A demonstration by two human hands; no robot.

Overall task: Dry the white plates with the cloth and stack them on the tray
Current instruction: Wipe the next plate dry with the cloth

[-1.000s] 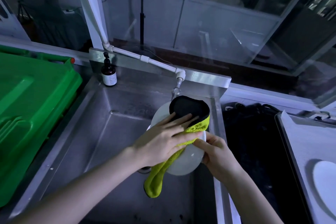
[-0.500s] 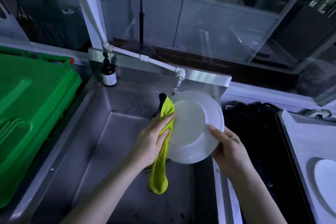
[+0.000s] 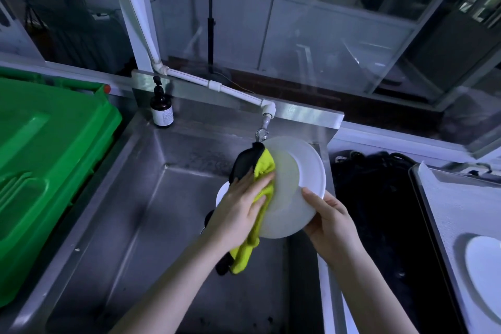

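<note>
While half a second ago the cloth (image 3: 264,168) sat bunched at the plate's left rim, we now see it drawn in over the left part of the plate (image 3: 301,171), a second after it draped the top. Our left hand (image 3: 244,206) lies on the cloth with fingers stretched, pressing it to the plate's face, its tail hanging below the palm. Our right hand (image 3: 330,219) pinches the lower right rim, thumb in front and fingers behind, as before. The two hands stay apart, with the plate between them, tilted toward us above the sink (image 3: 151,225), just under the tap (image 3: 261,133). We judge the wipe only part done: the right half is still uncovered. A second plate (image 3: 485,266) already lies on the tray (image 3: 447,211), well apart to the right.
</note>
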